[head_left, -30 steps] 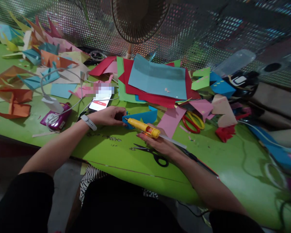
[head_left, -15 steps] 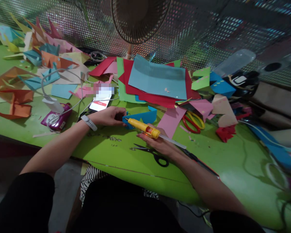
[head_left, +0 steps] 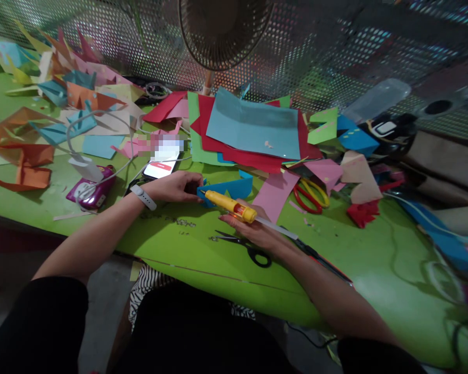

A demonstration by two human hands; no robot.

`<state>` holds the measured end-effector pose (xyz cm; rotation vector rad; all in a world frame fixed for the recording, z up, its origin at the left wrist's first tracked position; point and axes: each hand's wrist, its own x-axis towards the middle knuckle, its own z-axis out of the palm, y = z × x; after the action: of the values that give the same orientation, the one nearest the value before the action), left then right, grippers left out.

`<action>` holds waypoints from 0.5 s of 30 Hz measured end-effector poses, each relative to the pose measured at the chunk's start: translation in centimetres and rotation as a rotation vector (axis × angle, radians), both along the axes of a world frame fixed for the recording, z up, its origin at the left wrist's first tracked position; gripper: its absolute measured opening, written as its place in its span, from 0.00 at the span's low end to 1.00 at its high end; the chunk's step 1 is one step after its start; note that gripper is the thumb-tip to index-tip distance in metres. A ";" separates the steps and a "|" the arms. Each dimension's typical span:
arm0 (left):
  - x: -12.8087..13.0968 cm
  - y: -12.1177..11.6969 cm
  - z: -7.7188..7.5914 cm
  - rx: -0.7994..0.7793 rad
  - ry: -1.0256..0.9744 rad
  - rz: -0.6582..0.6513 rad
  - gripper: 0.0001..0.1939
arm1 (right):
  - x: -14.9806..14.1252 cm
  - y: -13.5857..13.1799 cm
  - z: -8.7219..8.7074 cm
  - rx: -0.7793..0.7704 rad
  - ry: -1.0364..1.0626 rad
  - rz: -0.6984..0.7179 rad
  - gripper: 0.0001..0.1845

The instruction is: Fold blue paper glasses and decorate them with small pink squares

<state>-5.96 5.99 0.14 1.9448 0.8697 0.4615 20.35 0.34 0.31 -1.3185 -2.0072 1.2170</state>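
My right hand (head_left: 253,227) is wrapped round a yellow hot glue gun (head_left: 228,204), which has a small orange light lit and a whitish glue stick (head_left: 276,227) trailing from its back end. The dark nozzle points left, at the left end of a folded blue paper piece (head_left: 237,186). That end is pinched by my left hand (head_left: 183,187), whose fingertips are partly hidden. Black-handled scissors (head_left: 253,252) lie on the green table just below my right hand. A pink paper strip (head_left: 275,195) lies just beyond the gun.
Stacked coloured sheets (head_left: 253,124) lie at the back below a fan (head_left: 224,31). Red-and-yellow scissors (head_left: 312,196) rest to the right. A lit phone (head_left: 161,165), a purple device (head_left: 91,189) with white cables and many folded paper shapes (head_left: 89,96) occupy the left.
Almost nothing differs. The glue stick behind the gun has shifted very slightly to the left, while both hands and the blue paper hold their places.
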 end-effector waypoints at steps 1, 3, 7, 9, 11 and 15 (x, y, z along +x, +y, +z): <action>0.0 0.0 0.0 0.003 0.000 0.001 0.12 | 0.0 0.0 -0.1 0.001 0.001 0.003 0.19; 0.0 0.0 -0.1 0.009 0.000 0.002 0.12 | 0.0 0.0 -0.1 0.009 -0.002 0.005 0.18; 0.0 0.1 -0.2 0.011 0.001 0.007 0.12 | 0.1 0.0 -0.2 0.009 -0.010 0.004 0.18; 0.0 0.1 -0.2 0.016 0.004 0.007 0.12 | 0.0 0.0 -0.2 0.003 -0.004 0.001 0.18; 0.0 0.1 -0.2 0.027 0.010 0.006 0.12 | 0.0 0.0 -0.1 -0.009 0.001 -0.006 0.18; -0.1 0.1 -0.1 0.035 0.020 0.006 0.12 | 0.0 -0.1 0.0 -0.028 -0.002 -0.007 0.18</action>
<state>-6.02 6.06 0.02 1.9820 0.8861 0.4642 20.33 0.22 0.35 -1.3393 -1.9915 1.2453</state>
